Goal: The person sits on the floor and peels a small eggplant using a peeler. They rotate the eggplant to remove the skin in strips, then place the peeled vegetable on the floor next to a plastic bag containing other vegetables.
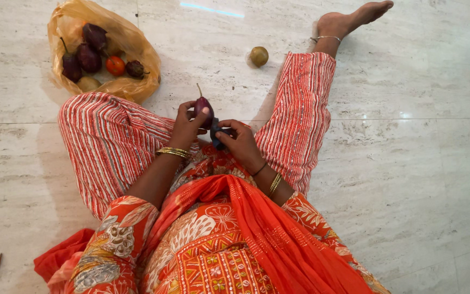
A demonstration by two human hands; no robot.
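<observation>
- Purple small eggplant (203,106) pinched upright in left hand (185,126), fingers clamped round it, stem up, above the lap between the striped trouser legs.
- Right hand (240,142) closed on a dark tool (217,134), perhaps a peeler or small knife; too blurred to tell.
- Seemingly at the trimming or peeling step; next move likely calls for steadying the eggplant against the tool's edge.
- Crumpled yellow plastic bag (131,41) on marble floor (420,163), upper left, holding more eggplants (89,57) and a tomato (115,66); no label visible.
- Round greenish fruit (259,56) lying apart.
</observation>
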